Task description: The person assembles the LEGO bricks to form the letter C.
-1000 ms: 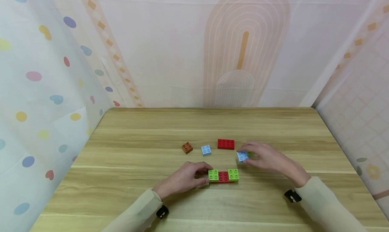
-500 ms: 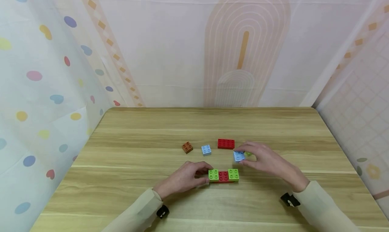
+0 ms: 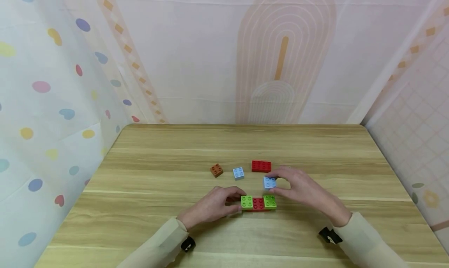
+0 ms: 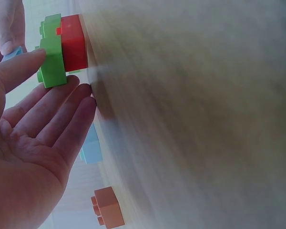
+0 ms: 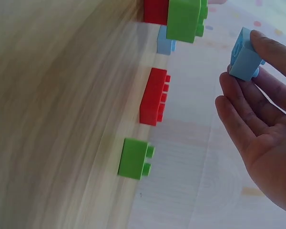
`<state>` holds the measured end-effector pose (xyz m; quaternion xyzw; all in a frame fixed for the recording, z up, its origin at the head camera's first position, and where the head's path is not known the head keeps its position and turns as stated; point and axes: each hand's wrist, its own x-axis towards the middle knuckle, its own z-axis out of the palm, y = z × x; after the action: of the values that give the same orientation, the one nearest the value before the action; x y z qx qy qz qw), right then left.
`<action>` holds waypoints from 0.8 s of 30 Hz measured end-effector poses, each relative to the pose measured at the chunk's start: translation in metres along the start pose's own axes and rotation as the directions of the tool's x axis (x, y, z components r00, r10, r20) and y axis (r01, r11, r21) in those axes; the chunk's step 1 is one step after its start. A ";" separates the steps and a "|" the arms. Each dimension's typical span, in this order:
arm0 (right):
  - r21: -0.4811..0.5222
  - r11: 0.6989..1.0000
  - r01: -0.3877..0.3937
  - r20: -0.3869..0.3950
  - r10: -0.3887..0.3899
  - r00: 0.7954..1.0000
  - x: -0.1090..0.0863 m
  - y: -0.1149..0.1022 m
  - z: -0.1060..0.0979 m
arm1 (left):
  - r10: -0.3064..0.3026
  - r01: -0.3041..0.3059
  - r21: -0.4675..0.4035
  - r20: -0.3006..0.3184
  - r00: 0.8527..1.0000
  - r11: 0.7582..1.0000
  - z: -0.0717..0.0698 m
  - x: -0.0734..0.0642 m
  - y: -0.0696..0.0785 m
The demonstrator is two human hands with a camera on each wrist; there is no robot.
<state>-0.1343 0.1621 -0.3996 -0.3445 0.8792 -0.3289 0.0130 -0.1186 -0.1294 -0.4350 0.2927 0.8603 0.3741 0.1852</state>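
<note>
Two lime green bricks [image 3: 246,202] sit on the ends of a red brick [image 3: 258,204], with red studs showing between them. My left hand [image 3: 212,206] holds this assembly by its left end. In the left wrist view the thumb touches one green brick [image 4: 53,62] and fingertips lie at its other side. My right hand [image 3: 304,185] pinches a light blue brick [image 3: 269,183] between thumb and fingers, above and just behind the assembly's right end. Its hollow underside shows in the right wrist view, clear of the table.
Behind the hands lie a brown brick [image 3: 216,170], another light blue brick [image 3: 238,173] and a long red brick [image 3: 261,166]. A loose green brick [image 5: 133,158] shows in the right wrist view; the right hand hides it from the head view. Patterned curtains surround the wooden table [image 3: 158,158].
My right hand has carried the light blue brick leftward, toward the space behind the assembly. The left hand and the assembly have stayed in place.
</note>
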 end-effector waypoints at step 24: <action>0.103 0.994 -0.018 0.051 0.013 0.999 0.006 -0.013 0.020 | 0.024 -0.024 0.008 -0.041 0.999 1.000 0.000 0.000 0.000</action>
<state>-0.1264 0.1399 -0.4069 -0.3447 0.8629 -0.3652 0.0556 -0.1193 -0.1295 -0.4351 0.2958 0.8618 0.3791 0.1617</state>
